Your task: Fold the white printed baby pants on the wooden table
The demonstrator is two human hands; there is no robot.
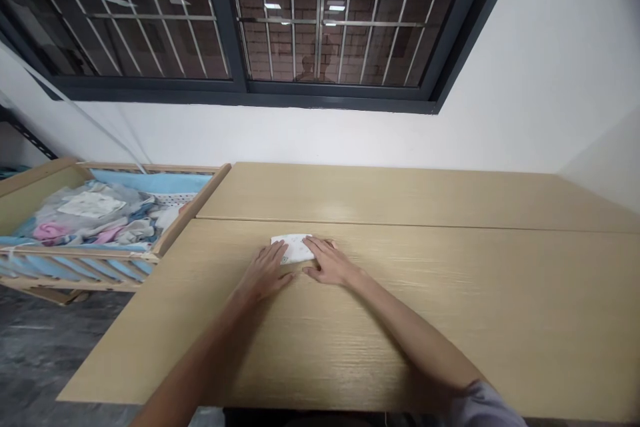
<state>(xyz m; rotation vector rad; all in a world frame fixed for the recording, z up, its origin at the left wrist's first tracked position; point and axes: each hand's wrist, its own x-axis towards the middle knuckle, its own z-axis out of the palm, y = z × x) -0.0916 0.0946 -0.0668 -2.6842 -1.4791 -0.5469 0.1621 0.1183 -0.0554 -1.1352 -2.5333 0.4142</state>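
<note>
A small white folded cloth [296, 249] with faint markings lies flat on the light wooden table [410, 307]. My left hand [267, 271] rests on its left edge, palm down, with the fingers stretched out and the thumb pointing right. On the right edge lies my right hand [329, 261], also flat with its fingers extended. Both hands touch the cloth from above, and neither is closed around it. The fingers cover the cloth's two side edges.
Left of the table stands a wooden crib [193, 213] with blue lining, holding a pile of clothes [135, 230] and a clear plastic bag [93, 203]. A seam runs across the tabletop. Behind are a white wall [300, 137] and a barred window [330, 97].
</note>
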